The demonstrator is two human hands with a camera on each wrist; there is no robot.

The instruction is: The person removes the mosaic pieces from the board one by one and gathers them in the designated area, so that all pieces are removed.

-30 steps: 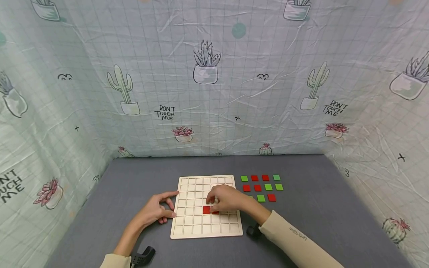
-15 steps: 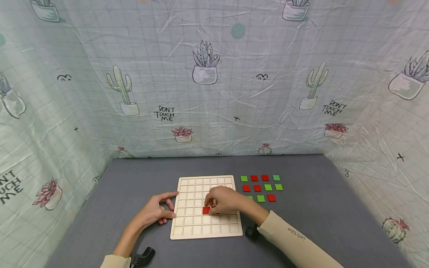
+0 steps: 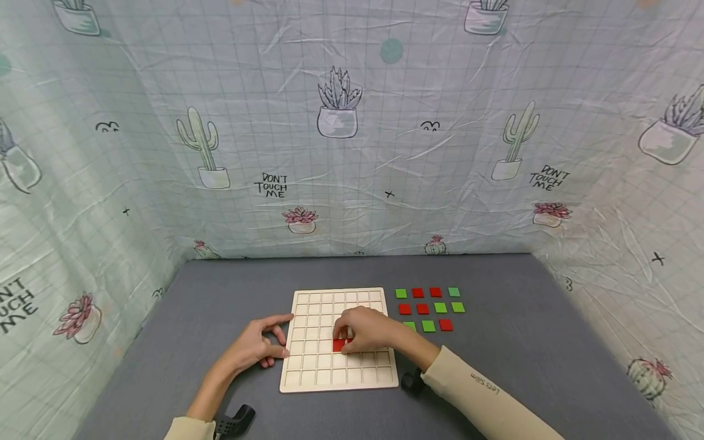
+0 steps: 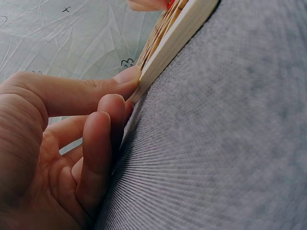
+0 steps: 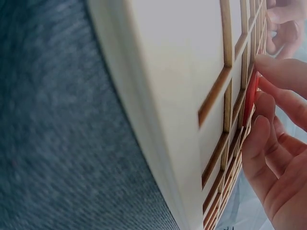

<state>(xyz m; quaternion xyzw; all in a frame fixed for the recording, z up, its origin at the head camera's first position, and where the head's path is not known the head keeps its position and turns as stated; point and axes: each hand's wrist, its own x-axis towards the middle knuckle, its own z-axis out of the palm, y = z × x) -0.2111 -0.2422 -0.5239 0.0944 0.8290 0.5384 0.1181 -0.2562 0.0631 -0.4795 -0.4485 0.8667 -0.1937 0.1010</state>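
Note:
A pale wooden grid board (image 3: 313,379) lies flat on the grey table. My left hand (image 3: 254,345) rests at its left side, thumb and index fingertip touching the edge some way apart; in the left wrist view the thumb (image 4: 96,88) lies against the wooden rim. Over the middle of the board, my right hand (image 3: 367,330) pinches a red square tile (image 5: 250,98) low in the grid, between thumb and finger. Another red tile (image 3: 338,346) sits in a cell just left of the thumb. The right hand covers most of the held tile in the head view.
Right of the board, loose square tiles lie in rows on the table: several red tiles (image 3: 422,309) and several green ones (image 3: 440,307). One green tile (image 3: 409,326) is partly hidden by the right wrist. A patterned curtain (image 3: 352,171) encloses the table's back and sides.
My right hand has shifted slightly left and lowered its fingertips toward the board beside the red tile. The left hand stays in place at the board's edge.

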